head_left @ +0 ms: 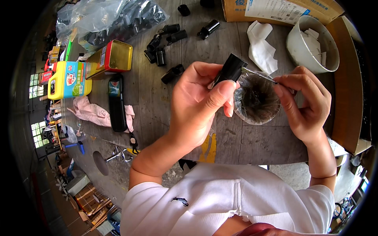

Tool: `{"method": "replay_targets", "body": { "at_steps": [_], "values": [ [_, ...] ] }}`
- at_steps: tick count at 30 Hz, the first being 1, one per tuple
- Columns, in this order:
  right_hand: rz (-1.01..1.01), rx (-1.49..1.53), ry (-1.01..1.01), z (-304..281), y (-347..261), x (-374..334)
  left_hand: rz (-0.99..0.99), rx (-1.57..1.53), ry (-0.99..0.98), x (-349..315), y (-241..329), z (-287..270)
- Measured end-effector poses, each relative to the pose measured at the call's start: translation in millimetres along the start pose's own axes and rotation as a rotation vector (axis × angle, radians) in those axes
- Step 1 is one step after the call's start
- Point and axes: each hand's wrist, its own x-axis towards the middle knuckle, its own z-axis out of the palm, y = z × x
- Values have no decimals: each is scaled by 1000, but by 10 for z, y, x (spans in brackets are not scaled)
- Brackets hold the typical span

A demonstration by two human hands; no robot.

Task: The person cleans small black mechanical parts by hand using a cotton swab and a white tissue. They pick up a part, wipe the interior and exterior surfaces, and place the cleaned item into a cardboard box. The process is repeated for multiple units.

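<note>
At center frame, a left hand [197, 96] grips a black cylinder [229, 70]; just right, a plastic-lined cup [258, 119] sits on the desk [271, 143] beneath a thin metal tool [260, 74], pinched by the right hand [309, 103] at center right, its tip at the cylinder's end.

Black case [116, 108] across a pink cloth [91, 111]
</note>
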Motion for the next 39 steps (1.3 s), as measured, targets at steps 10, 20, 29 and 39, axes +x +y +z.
{"method": "replay_targets", "body": {
  "at_steps": [10, 20, 29, 39],
  "values": [
    [-41, -80, 5, -28, -79, 18, 736, 891, -45, 36, -13, -97],
    [-85, -48, -61, -62, -75, -13, 1110, 1435, -64, -62, 51, -45],
    [162, 292, -119, -113, -90, -53, 1212, 1549, -60, -110, 59, -8],
    [129, 224, -112, -95, -90, -44, 1092, 1384, 16, -28, 20, -33]
  ]
}}
